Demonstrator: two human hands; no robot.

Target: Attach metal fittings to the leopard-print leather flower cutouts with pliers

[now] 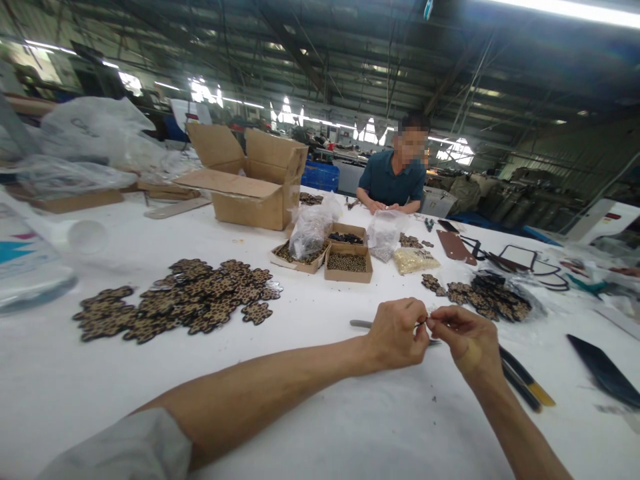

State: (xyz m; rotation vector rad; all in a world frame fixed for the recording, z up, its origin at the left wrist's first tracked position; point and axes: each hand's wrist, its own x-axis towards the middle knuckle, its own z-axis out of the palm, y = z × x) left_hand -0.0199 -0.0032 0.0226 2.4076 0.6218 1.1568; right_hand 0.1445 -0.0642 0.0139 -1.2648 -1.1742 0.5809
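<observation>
Near the middle right of the table, my left hand (400,333) and my right hand (463,340) meet, fingertips pinched together around a small dark piece (421,323) too small to make out. Pliers with black and yellow handles (525,380) lie beside and partly behind my right hand. A grey metal tool tip (361,324) shows to the left of my left hand. A big pile of leopard-print flower-shaped pieces (200,300) spreads over the left of the table. More such pieces (470,297) lie beyond my right hand.
Small open boxes of metal bits (349,263) stand mid-table, with plastic bags (387,233) beside them. Behind is a large open carton (250,200). A person (395,177) sits across the table (320,427). A dark flat object (603,367) lies at the right.
</observation>
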